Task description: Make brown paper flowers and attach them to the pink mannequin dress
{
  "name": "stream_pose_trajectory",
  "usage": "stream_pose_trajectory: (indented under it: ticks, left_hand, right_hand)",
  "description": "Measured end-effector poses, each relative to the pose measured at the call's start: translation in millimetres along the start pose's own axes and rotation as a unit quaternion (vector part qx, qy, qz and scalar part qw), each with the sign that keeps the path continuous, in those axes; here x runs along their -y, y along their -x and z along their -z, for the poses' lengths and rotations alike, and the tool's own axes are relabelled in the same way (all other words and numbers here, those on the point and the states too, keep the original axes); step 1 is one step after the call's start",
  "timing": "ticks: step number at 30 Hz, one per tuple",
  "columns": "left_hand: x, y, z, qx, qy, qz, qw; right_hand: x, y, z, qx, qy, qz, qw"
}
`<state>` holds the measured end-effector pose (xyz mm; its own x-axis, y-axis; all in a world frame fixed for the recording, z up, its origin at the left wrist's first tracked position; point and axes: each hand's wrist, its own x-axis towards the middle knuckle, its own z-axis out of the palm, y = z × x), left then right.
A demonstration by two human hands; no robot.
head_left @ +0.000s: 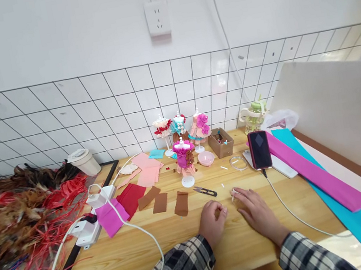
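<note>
Tabletop (242, 245) before white tiled wall (115, 82)

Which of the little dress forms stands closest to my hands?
The magenta-topped dress form in front; the other three forms stand behind it, nearer the tiled wall.

No lettering, brand or number can be read. On the right, the black upright phone with a red edge (260, 150) shows a pale diamond shape without legible words. Small dark marks stand on the far white tiled wall (260, 54) and the large pale upright panel (341, 97), too small to read.
</note>
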<state>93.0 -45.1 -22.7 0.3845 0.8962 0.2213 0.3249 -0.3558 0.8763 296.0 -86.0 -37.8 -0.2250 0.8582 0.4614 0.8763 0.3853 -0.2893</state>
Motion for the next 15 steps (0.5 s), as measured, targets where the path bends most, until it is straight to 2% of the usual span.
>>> stream_pose_trajectory:
  ticks: [3,6,10,15]
  left_hand:
    - [2.2,-1.6,4.3,0.007,0.173,0.054,0.983]
    - [3.3,-2.7,10.0,0.024,0.293,0.101,0.95]
    - [3.0,0.2,18.1,0.033,0.346,0.114,0.931]
    - [4.9,6.5,23.0,0.05,0.361,0.103,0.926]
  right_hand:
    - [-3.0,-4.9,-5.9,-0.053,-0.008,-0.1,0.994]
    - [-10.0,-9.2,-6.3,-0.064,-0.018,-0.175,0.982]
    - [-29.0,-11.4,2.1,-0.051,-0.026,-0.22,0.974]
    - [-48.9,-12.4,16.2,-0.026,0.02,-0.27,0.962]
